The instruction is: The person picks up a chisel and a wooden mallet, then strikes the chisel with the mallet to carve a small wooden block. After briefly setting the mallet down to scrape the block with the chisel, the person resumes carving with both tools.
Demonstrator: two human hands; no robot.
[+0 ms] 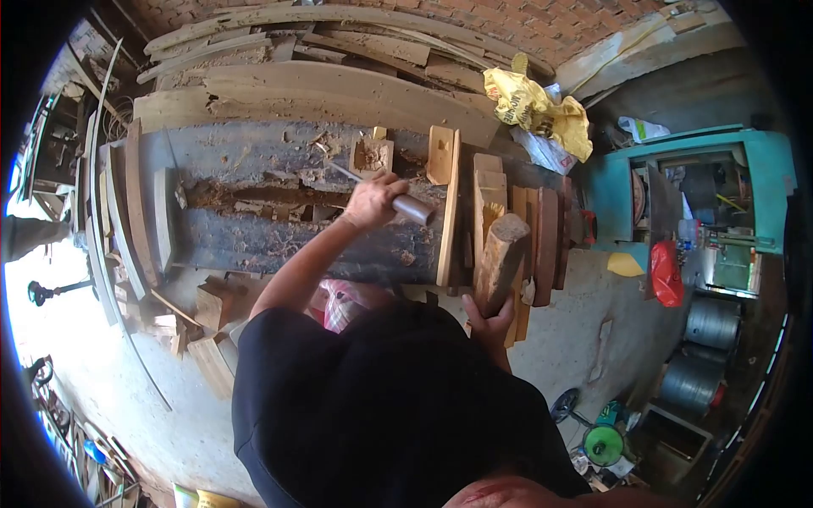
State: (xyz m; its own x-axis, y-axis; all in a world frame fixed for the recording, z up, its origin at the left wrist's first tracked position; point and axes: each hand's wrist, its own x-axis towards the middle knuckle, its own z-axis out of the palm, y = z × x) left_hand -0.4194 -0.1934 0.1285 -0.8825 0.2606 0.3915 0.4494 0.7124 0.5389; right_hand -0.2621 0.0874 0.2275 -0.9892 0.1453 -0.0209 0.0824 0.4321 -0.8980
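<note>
My left hand (373, 201) is closed round a chisel (412, 208), whose thin metal end points up and left toward a small hollowed wooden block (371, 156). That block lies on a dark, worn workbench (296, 245) strewn with wood chips. At the right end of the bench, my right hand (491, 322) grips a thick wooden mallet (501, 262) by its lower part. A second pale wooden piece (440, 155) rests just right of the block, beside a long upright strip of wood (449, 212).
Long curved boards (339, 89) are stacked beyond the bench. Brown wooden pieces (546, 241) stand at its right end. A yellow bag (542, 110) lies at the back right, near a teal machine (610, 190). Wood offcuts (216, 305) sit on the floor at left.
</note>
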